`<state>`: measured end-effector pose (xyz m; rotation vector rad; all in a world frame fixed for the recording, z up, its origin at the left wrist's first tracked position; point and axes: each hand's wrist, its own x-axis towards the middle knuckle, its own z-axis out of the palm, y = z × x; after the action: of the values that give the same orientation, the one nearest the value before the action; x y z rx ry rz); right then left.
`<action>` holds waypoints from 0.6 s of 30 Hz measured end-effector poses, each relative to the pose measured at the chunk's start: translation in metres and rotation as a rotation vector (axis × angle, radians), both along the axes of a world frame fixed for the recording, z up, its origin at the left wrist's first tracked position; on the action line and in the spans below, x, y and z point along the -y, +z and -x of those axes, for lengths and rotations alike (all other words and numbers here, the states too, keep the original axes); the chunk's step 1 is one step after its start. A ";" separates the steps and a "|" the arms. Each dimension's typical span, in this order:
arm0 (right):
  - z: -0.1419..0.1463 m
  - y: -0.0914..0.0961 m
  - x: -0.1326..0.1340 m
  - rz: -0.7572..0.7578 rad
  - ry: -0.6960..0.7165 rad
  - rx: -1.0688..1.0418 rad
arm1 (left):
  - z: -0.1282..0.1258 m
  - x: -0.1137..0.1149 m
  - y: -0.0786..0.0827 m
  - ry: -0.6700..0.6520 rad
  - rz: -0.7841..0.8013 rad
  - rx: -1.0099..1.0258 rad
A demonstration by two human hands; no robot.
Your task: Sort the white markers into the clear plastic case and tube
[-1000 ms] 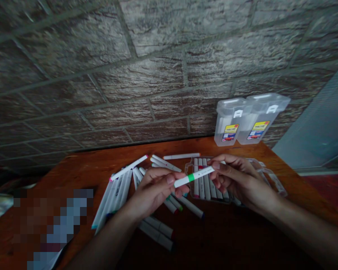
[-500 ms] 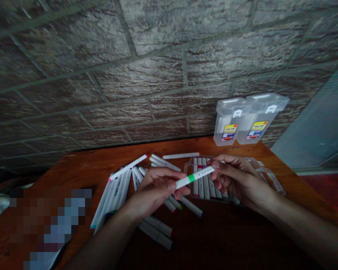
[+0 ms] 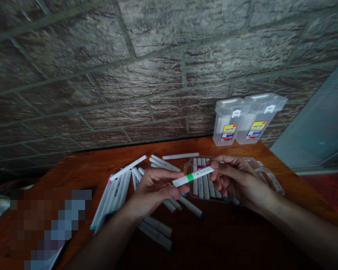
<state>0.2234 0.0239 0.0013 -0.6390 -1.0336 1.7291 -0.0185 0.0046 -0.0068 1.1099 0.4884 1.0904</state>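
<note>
Both of my hands hold one white marker with a green band point(image 3: 193, 176) above a wooden table point(image 3: 87, 168). My right hand point(image 3: 236, 182) pinches its right end between thumb and fingers. My left hand point(image 3: 157, 187) is curled at its left end, which rests between my index finger and thumb. Under my hands, a clear flat case point(image 3: 188, 167) holds a row of markers. Several loose white markers point(image 3: 115, 191) lie in a pile to the left of the case and under my left hand.
Two clear lidded plastic boxes point(image 3: 228, 122) with yellow labels stand at the back right against a brick wall point(image 3: 129, 75). One marker point(image 3: 180, 155) lies alone behind the case. A pixelated patch point(image 3: 53, 221) covers the table's front left. A grey surface point(image 3: 321, 127) rises at the right.
My left thumb has slipped down from on top of the marker's left end to just beneath it. The marker and my right hand have hardly moved.
</note>
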 end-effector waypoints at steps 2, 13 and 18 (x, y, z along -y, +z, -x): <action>0.000 0.000 0.000 -0.003 -0.004 0.002 | -0.001 0.000 0.001 0.010 0.027 0.018; 0.001 0.001 0.001 -0.029 -0.030 0.032 | -0.005 0.002 0.006 0.063 0.102 0.040; 0.000 0.001 0.001 -0.025 -0.040 0.036 | -0.002 0.002 0.006 0.035 0.042 -0.013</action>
<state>0.2232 0.0227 0.0021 -0.6734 -1.0588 1.6729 -0.0168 0.0025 -0.0012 1.0754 0.5407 1.0995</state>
